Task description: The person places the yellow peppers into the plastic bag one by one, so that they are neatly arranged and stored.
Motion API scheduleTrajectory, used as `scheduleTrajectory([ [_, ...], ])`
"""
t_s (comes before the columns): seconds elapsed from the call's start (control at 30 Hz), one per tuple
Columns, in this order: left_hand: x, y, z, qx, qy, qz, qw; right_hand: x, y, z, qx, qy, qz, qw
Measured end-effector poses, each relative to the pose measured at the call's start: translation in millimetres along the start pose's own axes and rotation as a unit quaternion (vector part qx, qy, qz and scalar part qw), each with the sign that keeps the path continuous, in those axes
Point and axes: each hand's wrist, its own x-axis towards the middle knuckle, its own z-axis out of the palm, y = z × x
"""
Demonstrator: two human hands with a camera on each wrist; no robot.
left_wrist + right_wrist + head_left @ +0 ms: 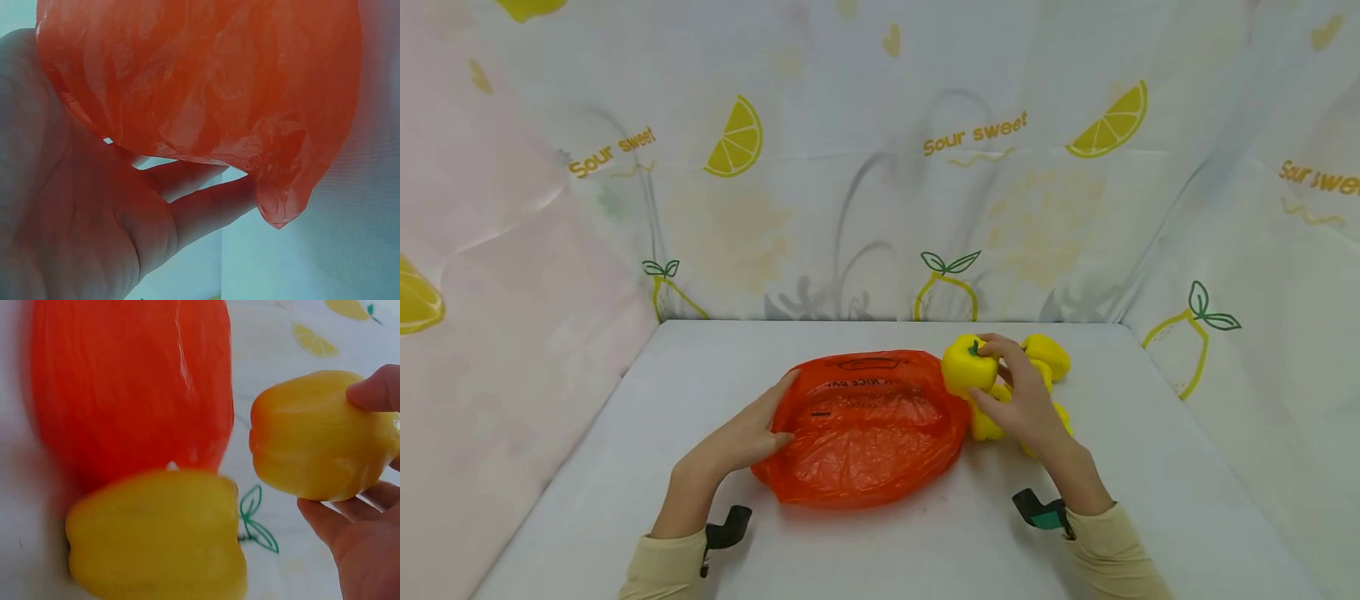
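A red plastic bag [865, 433] with dark print lies puffed up on the white table. My left hand [747, 433] holds it at its left side, thumb over the near part and fingers along the back edge. In the left wrist view, the bag [206, 81] hides some of the fingertips. My right hand [1022, 396] grips a yellow bell pepper [964, 371] with a green stem, raised at the bag's right edge. The right wrist view shows thumb and fingers around this pepper [319, 434]; another yellow pepper [156, 537] sits beside the bag.
Several yellow bell peppers [1047, 354] lie together right of the bag, partly hidden by my right hand. A white cloth wall [850, 208] with lemon prints stands behind the table [715, 350] and along both sides.
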Motion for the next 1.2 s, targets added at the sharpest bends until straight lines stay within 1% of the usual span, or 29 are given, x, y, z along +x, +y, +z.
scheduleTrajectory([
  [0.1,-0.2,-0.2,0.2,0.003,0.001,-0.003,1.0000,1.4,-6.2,14.4,0.015,-0.008,0.005,1.000],
  [0.2,-0.7,-0.9,0.4,0.004,0.004,0.002,1.0000,2.3,-9.6,30.5,0.005,-0.019,0.004,1.000],
  [0.43,0.4,-0.5,0.0,0.007,0.003,0.008,0.9999,2.5,-15.4,62.1,-0.045,-0.066,0.004,0.997],
  [0.5,0.9,-0.9,0.7,0.002,0.003,0.004,1.0000,2.5,-16.1,70.1,-0.058,-0.082,0.004,0.995],
  [0.63,2.2,-1.3,3.1,-0.004,-0.001,-0.007,1.0000,2.9,-18.3,84.7,-0.065,-0.114,0.003,0.991],
  [0.73,2.3,-0.5,4.6,-0.005,0.000,-0.014,0.9999,4.6,-21.2,93.4,-0.064,-0.136,0.003,0.989],
  [0.87,1.4,1.5,4.6,-0.002,0.002,-0.015,0.9999,7.6,-26.5,101.1,-0.064,-0.159,0.019,0.985],
  [1.03,0.7,3.2,4.5,0.003,-0.001,-0.015,0.9999,11.5,-33.6,106.2,-0.058,-0.180,0.036,0.981],
  [1.2,1.1,1.7,5.8,0.000,-0.004,-0.017,0.9998,17.2,-35.2,114.0,-0.060,-0.195,0.046,0.978],
])
